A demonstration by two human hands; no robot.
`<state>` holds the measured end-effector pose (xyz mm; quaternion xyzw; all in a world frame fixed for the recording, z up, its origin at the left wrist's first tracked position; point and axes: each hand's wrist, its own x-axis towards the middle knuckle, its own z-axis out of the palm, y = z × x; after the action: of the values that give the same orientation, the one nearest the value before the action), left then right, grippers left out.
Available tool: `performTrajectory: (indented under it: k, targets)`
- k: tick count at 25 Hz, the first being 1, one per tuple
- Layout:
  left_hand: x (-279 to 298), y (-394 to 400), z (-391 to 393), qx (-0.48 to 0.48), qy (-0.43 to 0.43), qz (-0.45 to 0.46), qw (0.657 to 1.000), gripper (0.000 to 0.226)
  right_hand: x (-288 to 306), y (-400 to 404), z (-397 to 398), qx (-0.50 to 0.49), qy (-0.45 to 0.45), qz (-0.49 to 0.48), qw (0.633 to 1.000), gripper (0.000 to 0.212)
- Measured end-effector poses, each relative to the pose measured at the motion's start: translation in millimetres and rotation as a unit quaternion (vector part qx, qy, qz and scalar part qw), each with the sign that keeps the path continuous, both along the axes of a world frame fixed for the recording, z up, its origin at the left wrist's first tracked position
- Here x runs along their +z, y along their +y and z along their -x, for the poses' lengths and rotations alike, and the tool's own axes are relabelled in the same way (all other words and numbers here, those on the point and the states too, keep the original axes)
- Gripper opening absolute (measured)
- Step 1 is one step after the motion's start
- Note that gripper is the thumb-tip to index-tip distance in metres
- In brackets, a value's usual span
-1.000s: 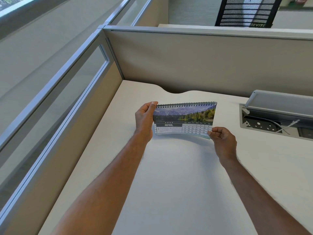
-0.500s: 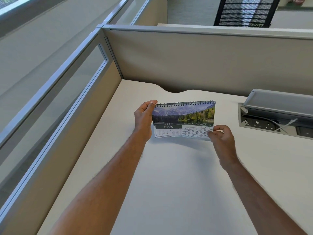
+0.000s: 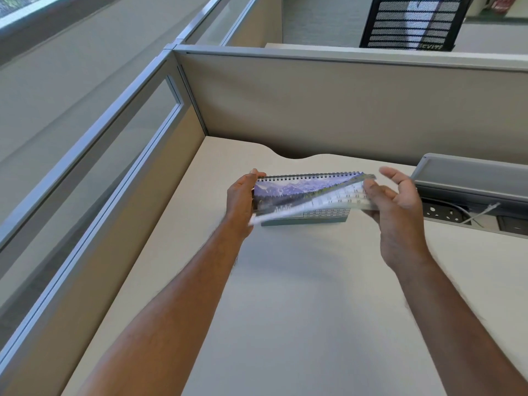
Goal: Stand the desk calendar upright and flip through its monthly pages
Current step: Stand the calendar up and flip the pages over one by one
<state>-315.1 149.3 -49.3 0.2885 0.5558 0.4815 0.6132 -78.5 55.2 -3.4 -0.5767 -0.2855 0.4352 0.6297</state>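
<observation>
Two hands work over the table point(image 3: 300, 310): left hand point(image 3: 241, 201) grips the left edge of the desk calendar point(image 3: 285, 192), which stands on the table midway back, while right hand point(image 3: 400, 212) is loose and spread, fingertips pushing the front page point(image 3: 328, 200) up. Flip looks about half done: page lifted and blurred, not yet over the spiral, so swinging it over is left. Cable box point(image 3: 468, 178) and partition point(image 3: 343, 110) sit behind.

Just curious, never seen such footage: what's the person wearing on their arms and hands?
The left forearm and right forearm are bare to the frame's edge, with no sleeves in view. The left hand and right hand are gloveless; no watch, bracelet or ring shows.
</observation>
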Motion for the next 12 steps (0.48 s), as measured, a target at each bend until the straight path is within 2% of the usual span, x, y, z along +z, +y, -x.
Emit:
performTrajectory:
  k: [5,9,12]
  targets:
    - [-0.2,-0.9,3.9,0.017,-0.06,-0.002,0.998,0.033,19.6,32.7,1.7,0.012,0.076,-0.032,0.997,0.032]
    - [-2.0,0.1,3.6,-0.025,-0.007,-0.024,0.999,0.029,10.2,44.9,8.5,0.064,0.043,-0.01,0.997,0.036]
    - [-4.0,0.2,1.4,-0.01,0.005,-0.015,1.0,0.02,0.4,43.9,13.6,0.057,0.003,-0.003,0.998,0.042]
